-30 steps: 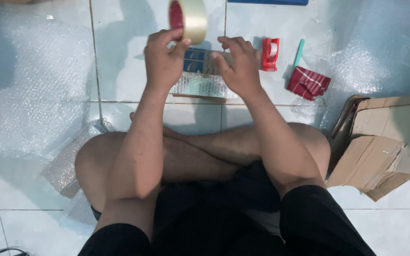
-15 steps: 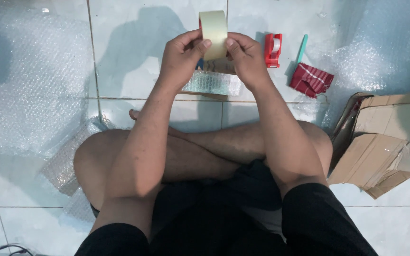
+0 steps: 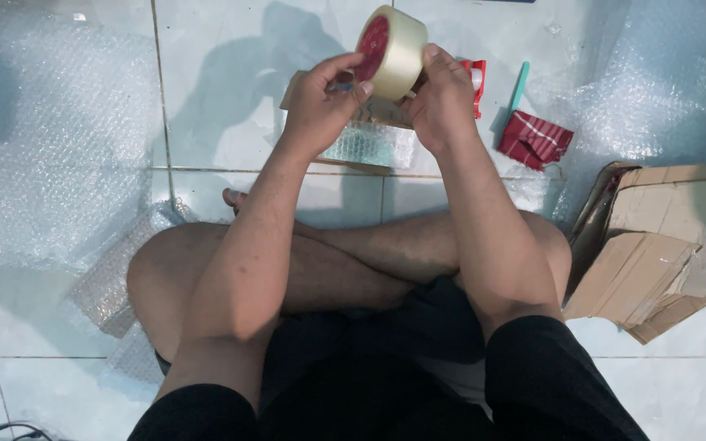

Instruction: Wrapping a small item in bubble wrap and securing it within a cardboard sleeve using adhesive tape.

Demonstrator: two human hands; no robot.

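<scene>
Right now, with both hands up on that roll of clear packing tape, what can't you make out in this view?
- Head view: bubble-wrapped flat parcel on the floor, top hidden by the left hand, right hand and roll of clear packing tape.
- Red tape cutter, mostly behind the right hand.
- Folded brown cardboard, cut off by the right edge.
- Tape's loose end: too small.

1. Tape roll (image 3: 391,51) turned: red core now faces the left hand (image 3: 318,104); half a second ago it stood edge-on.
2. Both hands lifted higher above the bubble-wrapped parcel (image 3: 367,140).
3. Right hand (image 3: 443,102) now grips the roll's far edge.
</scene>
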